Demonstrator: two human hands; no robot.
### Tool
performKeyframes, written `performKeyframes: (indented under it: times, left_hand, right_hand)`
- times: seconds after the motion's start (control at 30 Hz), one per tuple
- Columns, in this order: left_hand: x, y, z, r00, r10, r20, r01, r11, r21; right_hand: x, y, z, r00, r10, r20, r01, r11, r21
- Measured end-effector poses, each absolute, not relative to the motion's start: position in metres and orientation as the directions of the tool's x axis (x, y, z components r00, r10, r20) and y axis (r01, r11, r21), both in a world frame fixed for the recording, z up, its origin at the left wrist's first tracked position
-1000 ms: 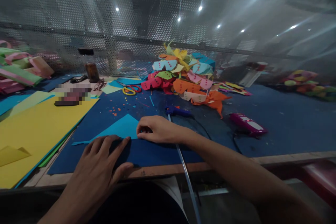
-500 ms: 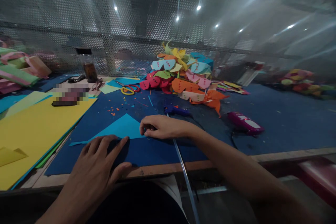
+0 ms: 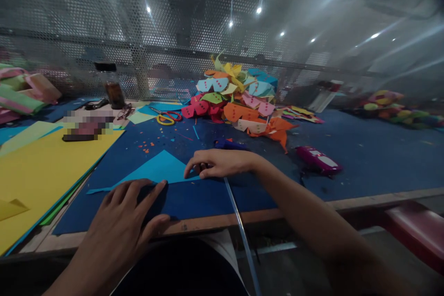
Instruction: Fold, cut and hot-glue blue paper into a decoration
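Beneath both grips, blue paper (image 3: 161, 166) is being touched by the left hand (image 3: 121, 212), spread open, and the right hand (image 3: 218, 163), half-curled, nothing being clasped.

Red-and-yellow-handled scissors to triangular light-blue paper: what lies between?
Head view: small paper scraps, mostly orange, scattered on the dark blue work surface.

Craft workshop, cut-paper pile (image 3: 243, 101)
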State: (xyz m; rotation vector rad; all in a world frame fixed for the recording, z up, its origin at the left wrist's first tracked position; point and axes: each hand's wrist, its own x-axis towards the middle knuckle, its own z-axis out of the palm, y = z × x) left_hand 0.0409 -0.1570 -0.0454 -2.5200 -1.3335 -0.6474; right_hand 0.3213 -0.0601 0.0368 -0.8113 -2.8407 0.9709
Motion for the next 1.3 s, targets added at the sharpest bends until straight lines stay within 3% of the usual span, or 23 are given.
performKeyframes:
  times: [0.43,0.63,0.83,1.3]
  left_hand:
    - [0.038,-0.156,-0.046,0.507,0.717,0.478,0.819,-0.574,-0.006]
    - [0.042,-0.157,-0.044,0.503,0.719,0.48,0.826,-0.563,-0.023]
    - [0.043,-0.158,-0.041,0.513,0.702,0.494,0.822,-0.567,-0.048]
    - [0.024,-0.153,-0.051,0.544,0.695,0.471,0.8,-0.599,-0.04]
  right_hand:
    - [0.329,-0.056,0.043,-0.889,0.428,-0.162,0.434,0.677,-0.595]
    - [0.312,-0.063,0.028,-0.843,0.537,0.023,0.421,0.686,-0.593]
    - [0.291,-0.069,0.012,-0.843,0.521,0.137,0.381,0.756,-0.532]
    - [0.292,-0.071,0.016,-0.85,0.51,0.13,0.383,0.768,-0.513]
